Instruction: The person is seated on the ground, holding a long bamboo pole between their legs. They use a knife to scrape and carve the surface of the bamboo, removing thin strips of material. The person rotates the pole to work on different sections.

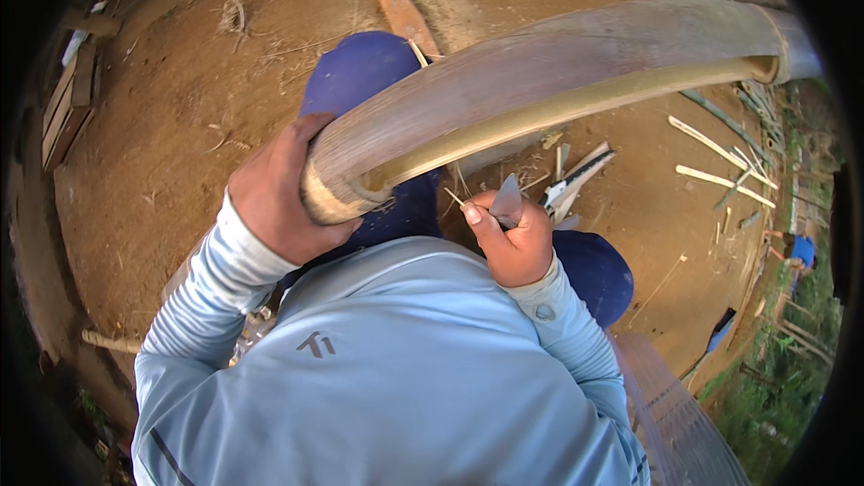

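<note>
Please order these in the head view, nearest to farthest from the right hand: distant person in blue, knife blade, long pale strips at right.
1. Knife blade: held in the right hand.
2. Long pale strips: on the ground, rightward.
3. Distant person in blue: far right.

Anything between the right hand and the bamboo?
Nothing visible blocks the right hand from the bamboo. A thin sliver, seemingly in that hand with the knife, pokes out toward the bamboo end held by the left hand.
</note>
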`<state>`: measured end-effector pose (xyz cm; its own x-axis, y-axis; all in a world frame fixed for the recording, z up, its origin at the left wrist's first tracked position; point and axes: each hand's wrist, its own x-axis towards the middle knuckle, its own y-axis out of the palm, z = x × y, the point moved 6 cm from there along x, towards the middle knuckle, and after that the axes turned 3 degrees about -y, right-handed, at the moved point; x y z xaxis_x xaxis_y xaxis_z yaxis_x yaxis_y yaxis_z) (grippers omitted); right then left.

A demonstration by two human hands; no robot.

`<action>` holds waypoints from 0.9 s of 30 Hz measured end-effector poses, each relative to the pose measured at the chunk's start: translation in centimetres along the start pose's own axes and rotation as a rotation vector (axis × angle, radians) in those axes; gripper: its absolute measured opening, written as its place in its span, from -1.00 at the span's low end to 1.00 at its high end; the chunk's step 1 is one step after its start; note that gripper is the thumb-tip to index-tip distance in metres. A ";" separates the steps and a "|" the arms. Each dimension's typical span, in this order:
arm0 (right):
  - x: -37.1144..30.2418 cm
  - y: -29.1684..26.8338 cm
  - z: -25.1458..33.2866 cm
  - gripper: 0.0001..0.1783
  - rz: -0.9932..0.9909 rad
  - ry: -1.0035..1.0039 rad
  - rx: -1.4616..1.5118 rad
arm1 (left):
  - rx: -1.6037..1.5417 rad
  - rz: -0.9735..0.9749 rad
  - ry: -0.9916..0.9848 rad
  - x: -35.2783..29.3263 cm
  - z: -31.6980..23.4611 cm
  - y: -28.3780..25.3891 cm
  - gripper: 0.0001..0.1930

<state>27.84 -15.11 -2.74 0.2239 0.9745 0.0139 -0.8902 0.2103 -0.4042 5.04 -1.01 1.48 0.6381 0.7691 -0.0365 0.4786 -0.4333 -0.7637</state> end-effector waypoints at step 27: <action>4.1 -21.4 4.7 -0.72 -0.569 0.026 -0.170 | 0.026 -0.065 -0.073 -0.3 -0.4 0.8 0.02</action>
<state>45.91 -15.22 10.25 0.6589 0.7094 0.2501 -0.5519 0.6818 -0.4801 5.50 -1.81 1.16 0.5602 0.8277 -0.0319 0.5016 -0.3696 -0.7821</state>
